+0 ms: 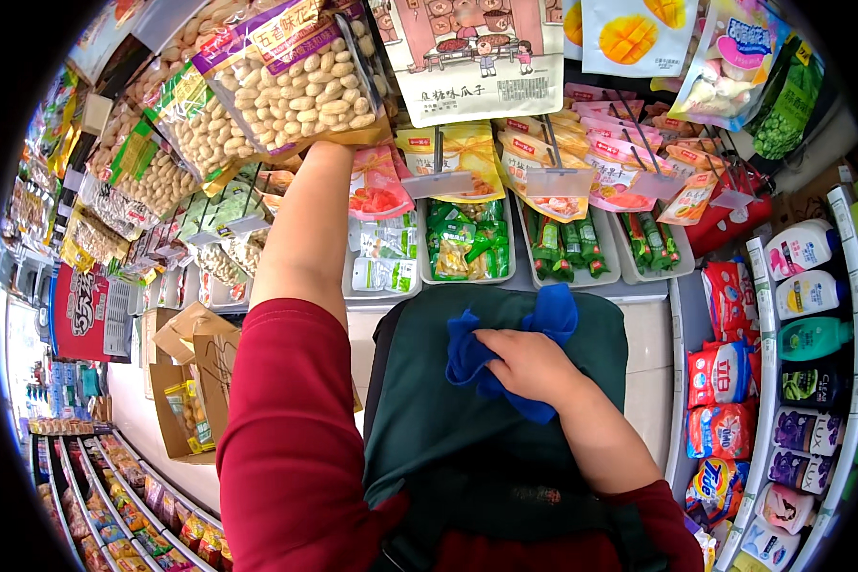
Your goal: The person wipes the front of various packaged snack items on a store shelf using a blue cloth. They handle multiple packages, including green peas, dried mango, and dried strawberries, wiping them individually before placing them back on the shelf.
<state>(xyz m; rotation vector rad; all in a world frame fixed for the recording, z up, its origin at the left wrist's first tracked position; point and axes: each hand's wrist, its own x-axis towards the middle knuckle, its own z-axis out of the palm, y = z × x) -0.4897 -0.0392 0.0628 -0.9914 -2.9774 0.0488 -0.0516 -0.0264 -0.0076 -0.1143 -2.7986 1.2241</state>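
Observation:
My right hand (525, 361) holds a crumpled blue cloth (559, 312) over the dark green apron (429, 422) on my lap. My left forearm reaches up among the hanging snack bags; the left hand itself is hidden behind a large clear bag of peanuts in shells (307, 86) with a purple label. To the right of that bag hangs a pale printed bag of seeds (482, 79). Yellow snack pouches (454, 154) and a pink-red pouch (377, 186) hang beside the left forearm, above white plastic bins (513, 275) of small wrapped snacks.
An open cardboard box (168, 429) with yellow packets stands on the floor at left. Shelves of snacks (129, 515) curve at lower left. At right are detergent bags (721, 429) and a shelf of shampoo bottles (815, 339). Metal hooks with clear tag holders (561, 182) jut out ahead.

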